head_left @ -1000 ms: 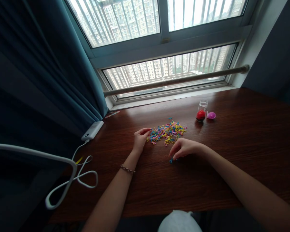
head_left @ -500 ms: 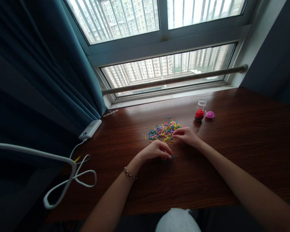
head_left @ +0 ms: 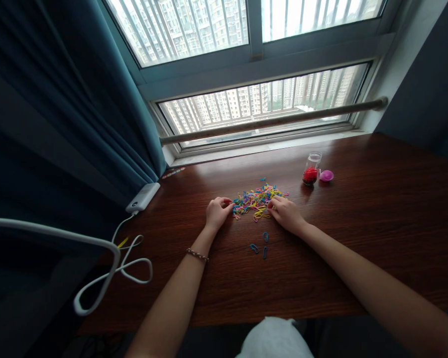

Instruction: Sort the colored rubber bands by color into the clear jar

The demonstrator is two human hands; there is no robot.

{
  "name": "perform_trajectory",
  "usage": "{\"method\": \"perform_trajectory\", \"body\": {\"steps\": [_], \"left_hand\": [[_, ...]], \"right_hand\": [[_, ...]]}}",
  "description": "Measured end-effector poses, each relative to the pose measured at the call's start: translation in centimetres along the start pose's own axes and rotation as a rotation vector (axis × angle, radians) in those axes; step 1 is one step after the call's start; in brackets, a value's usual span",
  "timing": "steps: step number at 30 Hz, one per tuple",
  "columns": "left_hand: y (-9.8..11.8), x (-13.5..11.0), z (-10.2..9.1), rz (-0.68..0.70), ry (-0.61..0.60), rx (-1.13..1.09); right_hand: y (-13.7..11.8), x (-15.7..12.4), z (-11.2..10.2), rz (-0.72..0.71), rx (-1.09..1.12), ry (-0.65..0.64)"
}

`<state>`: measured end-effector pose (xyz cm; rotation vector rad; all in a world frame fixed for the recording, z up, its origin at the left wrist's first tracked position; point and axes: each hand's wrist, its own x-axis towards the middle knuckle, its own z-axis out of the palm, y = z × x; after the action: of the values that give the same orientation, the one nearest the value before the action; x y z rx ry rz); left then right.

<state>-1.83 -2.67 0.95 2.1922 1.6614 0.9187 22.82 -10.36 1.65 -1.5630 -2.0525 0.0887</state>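
Observation:
A heap of small coloured loops, blue, yellow and pink, lies spread on the brown wooden table. They may be rubber bands or plastic stitch markers; the kind is too small to tell. My left hand rests at the heap's left edge, thumb and fingers pinched together. At its right edge my right hand is also closed in a pinch, fingertips touching the loops. What either pinch holds is hidden. Nearer to me, between my forearms, three blue loops lie apart: one oval, one slanting, one narrow.
Beyond my right hand stands a clear jar with red contents, a pink lid-like piece beside it. A white power bank with a looped white cable lies left by the blue curtain. The window is behind.
My left hand has let go of a blue loop and moved up and left to the heap's edge, uncovering the three blue loops. My right hand stays at the heap.

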Motion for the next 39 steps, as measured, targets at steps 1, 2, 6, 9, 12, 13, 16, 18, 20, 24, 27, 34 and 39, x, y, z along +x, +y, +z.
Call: {"method": "perform_trajectory", "body": {"steps": [1, 2, 6, 9, 12, 13, 16, 18, 20, 24, 27, 34, 39], "left_hand": [[0.0, 0.0, 0.1, 0.02, -0.021, 0.007], [0.1, 0.0, 0.1, 0.033, -0.036, 0.01], [-0.1, 0.0, 0.3, 0.021, -0.054, -0.017], [-0.6, 0.2, 0.6, -0.03, -0.02, -0.074], [-1.0, 0.3, 0.9, -0.075, 0.007, -0.196], [-1.0, 0.3, 0.9, -0.081, 0.015, -0.244], [-0.9, 0.3, 1.0, -0.093, 0.037, -0.356], [-0.7, 0.3, 0.9, -0.103, 0.053, -0.414], [-0.6, 0.3, 0.9, -0.116, 0.071, -0.471], [-0.7, 0.5, 0.9, -0.146, 0.088, -0.485], [-0.1, 0.4, 0.5, -0.154, 0.089, -0.502], [5.3, -2.1, -0.5, 0.03, -0.388, -0.64], [7.8, -4.1, -0.2, 0.09, -0.836, -0.686]], "right_hand": [[0.0, 0.0, 0.0, 0.011, 0.012, 0.015], [0.1, 0.0, 0.0, 0.022, 0.027, 0.027], [0.2, -0.1, 0.1, 0.027, 0.095, 0.098], [0.2, -0.1, 0.0, -0.02, 0.139, 0.138], [0.1, -0.1, -0.1, -0.048, 0.185, 0.141], [0.1, -0.1, -0.2, -0.046, 0.209, 0.147], [-0.3, 0.0, -0.6, -0.026, 0.315, 0.2], [-0.8, 0.1, -1.1, 0.013, 0.437, 0.226], [-1.4, 0.0, -1.4, 0.065, 0.626, 0.121], [-2.4, -0.4, -1.5, 0.036, 0.917, -0.483], [-2.4, -0.5, -1.2, 0.006, 0.905, -0.565], [-0.3, 0.4, -0.8, 0.256, 0.534, 0.186], [1.0, 0.6, 0.0, 0.081, 0.309, 0.255]]}}
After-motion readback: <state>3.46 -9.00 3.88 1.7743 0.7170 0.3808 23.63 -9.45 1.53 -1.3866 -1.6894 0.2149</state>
